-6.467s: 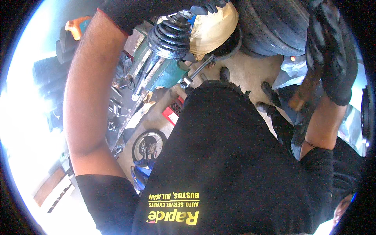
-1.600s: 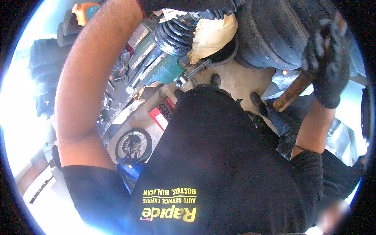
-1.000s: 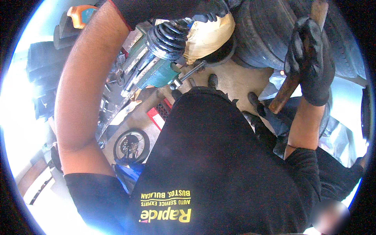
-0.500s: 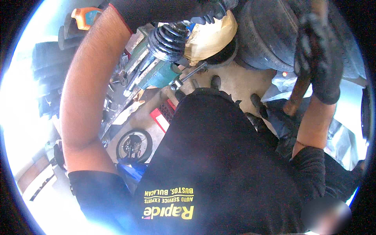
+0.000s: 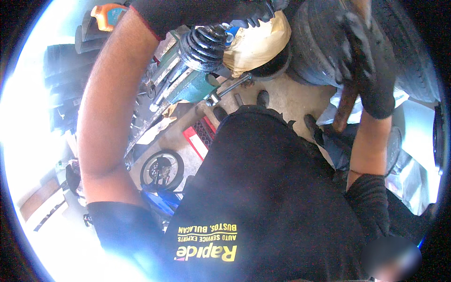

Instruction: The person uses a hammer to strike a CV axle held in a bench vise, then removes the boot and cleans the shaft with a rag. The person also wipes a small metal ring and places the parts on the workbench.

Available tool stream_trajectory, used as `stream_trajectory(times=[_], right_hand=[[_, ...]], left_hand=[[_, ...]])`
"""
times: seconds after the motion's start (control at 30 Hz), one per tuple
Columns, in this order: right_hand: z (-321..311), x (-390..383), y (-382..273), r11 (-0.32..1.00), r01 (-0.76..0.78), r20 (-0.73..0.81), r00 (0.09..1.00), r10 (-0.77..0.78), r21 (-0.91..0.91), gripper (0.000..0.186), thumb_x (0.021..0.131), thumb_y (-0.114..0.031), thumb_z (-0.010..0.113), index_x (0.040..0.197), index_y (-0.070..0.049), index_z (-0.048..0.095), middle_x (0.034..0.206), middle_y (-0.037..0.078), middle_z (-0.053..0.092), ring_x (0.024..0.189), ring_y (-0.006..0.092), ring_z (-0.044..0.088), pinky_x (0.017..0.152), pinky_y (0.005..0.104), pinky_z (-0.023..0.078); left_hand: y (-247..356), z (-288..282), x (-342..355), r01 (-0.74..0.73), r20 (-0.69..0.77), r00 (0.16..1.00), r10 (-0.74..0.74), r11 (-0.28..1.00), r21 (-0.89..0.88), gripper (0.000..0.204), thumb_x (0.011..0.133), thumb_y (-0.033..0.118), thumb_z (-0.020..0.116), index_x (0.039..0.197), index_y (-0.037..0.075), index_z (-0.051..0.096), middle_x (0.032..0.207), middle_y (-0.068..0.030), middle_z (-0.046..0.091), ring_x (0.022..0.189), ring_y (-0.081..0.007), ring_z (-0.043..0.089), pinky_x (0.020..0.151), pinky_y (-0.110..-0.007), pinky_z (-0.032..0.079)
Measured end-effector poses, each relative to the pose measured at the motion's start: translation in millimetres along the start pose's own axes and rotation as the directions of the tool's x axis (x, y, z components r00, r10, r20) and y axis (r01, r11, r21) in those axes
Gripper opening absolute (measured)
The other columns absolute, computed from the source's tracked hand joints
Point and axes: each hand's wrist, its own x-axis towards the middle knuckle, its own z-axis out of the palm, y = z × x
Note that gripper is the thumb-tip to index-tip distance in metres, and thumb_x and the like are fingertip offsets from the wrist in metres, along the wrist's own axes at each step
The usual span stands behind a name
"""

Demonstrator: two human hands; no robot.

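My left hand [image 5: 256,15], in a black glove, is closed on the shaft at the top of the view, just above a greasy ribbed black boot [image 5: 199,51]. The shaft assembly sits in a green bench vise [image 5: 188,88] with a long bar handle. A cream paper sheet or bag [image 5: 256,40] lies behind the boot. My right hand [image 5: 364,63], also gloved, is raised at the right, gripping a worn wooden handle [image 5: 346,105] that sticks out below and above the fist; whatever is on its far end is out of view.
Stacked tyres [image 5: 312,35] stand beyond my right hand. An orange bottle [image 5: 105,18] is at upper left. Below the cluttered bench are a red tray [image 5: 197,141] and a wheel [image 5: 162,171] by blue bodywork. Another person's dark-clothed body [image 5: 408,221] is close at the right.
Over the last half second my right hand and the wooden handle have shifted left and slightly up. My left hand keeps its place on the shaft by the boot.
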Motion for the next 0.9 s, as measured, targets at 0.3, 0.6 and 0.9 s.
stream_trajectory(times=[0.3, 0.6, 0.9], right_hand=[[42, 83, -64, 0.193, -0.540, 0.460, 0.820, 0.340, 0.819, 0.017, 0.099, -0.021, 0.069, 0.105, -0.005, 0.066, 0.075, 0.001, 0.062, 0.054, 0.0075, 0.055, 0.047, 0.0239, 0.044], [56, 104, -88, 0.313, -0.622, 0.482, 0.768, 0.422, 0.717, 0.024, 0.099, -0.026, 0.069, 0.108, -0.003, 0.065, 0.072, 0.000, 0.061, 0.055, 0.0076, 0.055, 0.048, 0.0267, 0.045], [86, 1, -38, 0.179, -0.409, 0.312, 0.860, 0.404, 0.895, 0.022, 0.103, -0.014, 0.064, 0.123, -0.006, 0.069, 0.118, 0.004, 0.069, 0.103, 0.0142, 0.066, 0.090, 0.0303, 0.052]], left_hand=[[-2, -1, -7, -0.139, -0.225, 0.966, 0.129, 0.990, -0.031, 0.029, 0.094, 0.011, 0.069, 0.122, 0.002, 0.069, 0.105, -0.0170, 0.074, 0.093, -0.0275, 0.073, 0.088, -0.040, 0.057], [5, 31, -28, -0.055, -0.393, 0.893, -0.220, 0.813, -0.579, 0.036, 0.087, -0.001, 0.076, 0.122, 0.000, 0.068, 0.101, -0.0072, 0.076, 0.094, -0.0155, 0.072, 0.082, -0.033, 0.060], [-76, 60, -69, 0.267, -0.283, 0.865, -0.415, 0.857, -0.440, 0.030, 0.103, 0.019, 0.062, 0.125, 0.001, 0.069, 0.118, -0.0109, 0.072, 0.106, -0.0205, 0.067, 0.096, -0.033, 0.052]])
